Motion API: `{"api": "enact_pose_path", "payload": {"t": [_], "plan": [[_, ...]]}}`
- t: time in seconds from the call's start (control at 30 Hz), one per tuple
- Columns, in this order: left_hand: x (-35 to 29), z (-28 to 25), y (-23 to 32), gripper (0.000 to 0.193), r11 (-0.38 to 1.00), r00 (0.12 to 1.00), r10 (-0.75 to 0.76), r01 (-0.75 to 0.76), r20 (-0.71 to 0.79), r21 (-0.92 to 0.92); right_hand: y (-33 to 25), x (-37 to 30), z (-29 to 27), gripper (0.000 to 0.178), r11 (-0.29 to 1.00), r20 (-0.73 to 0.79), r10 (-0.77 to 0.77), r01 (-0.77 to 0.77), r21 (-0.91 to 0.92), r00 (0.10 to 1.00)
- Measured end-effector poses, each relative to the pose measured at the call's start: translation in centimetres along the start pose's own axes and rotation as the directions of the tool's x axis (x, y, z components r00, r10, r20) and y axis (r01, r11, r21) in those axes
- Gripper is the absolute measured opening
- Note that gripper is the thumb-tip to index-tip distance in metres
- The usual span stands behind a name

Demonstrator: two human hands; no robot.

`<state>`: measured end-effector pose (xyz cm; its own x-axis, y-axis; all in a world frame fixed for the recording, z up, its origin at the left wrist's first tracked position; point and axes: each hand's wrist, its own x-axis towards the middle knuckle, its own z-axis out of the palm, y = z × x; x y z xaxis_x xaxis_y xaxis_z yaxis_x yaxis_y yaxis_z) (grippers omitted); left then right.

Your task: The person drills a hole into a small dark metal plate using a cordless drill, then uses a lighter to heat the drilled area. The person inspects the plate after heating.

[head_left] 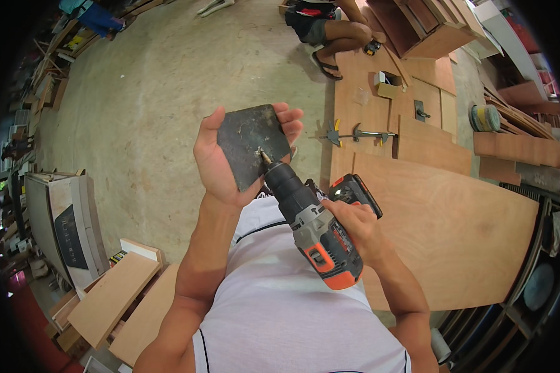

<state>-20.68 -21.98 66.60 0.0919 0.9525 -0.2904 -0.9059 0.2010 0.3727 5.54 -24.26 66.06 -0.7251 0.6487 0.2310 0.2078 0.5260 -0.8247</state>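
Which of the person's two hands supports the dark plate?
The left hand, palm up beneath the dark plate; the right hand instead grips the drill.

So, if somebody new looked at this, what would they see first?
Probably the big orange, grey and black drill in the middle, gripped in the right hand, its bit pointing at the dark flat plate held in the left hand. Next, perhaps, the wide light-brown board on the right and the crouching person near the top.

Orange-black drill, dark plate (paler scuffs), white shirt
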Motion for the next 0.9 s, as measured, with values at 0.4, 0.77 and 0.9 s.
{"api": "enact_pose_path", "payload": {"t": [0.4,0.77,0.9], "plan": [[-0.12,0.35,0.16,0.084,1.0,1.0,0.008,-0.008,-0.004,-0.002,-0.07,0.33,0.17,0.054,0.999,-0.034,-0.031,0.03,-0.023,0.999],[-0.02,-0.33,-0.12,0.085,0.991,0.996,0.007,0.006,0.094,-0.132,0.41,-0.46,0.9,0.057,1.0,-0.031,0.007,-0.008,-0.004,0.999],[-0.03,-0.14,-0.28,0.085,0.997,0.996,0.021,-0.015,0.081,-0.07,0.34,-0.37,0.92,0.057,1.0,-0.045,0.008,-0.008,-0.005,0.999]]}}
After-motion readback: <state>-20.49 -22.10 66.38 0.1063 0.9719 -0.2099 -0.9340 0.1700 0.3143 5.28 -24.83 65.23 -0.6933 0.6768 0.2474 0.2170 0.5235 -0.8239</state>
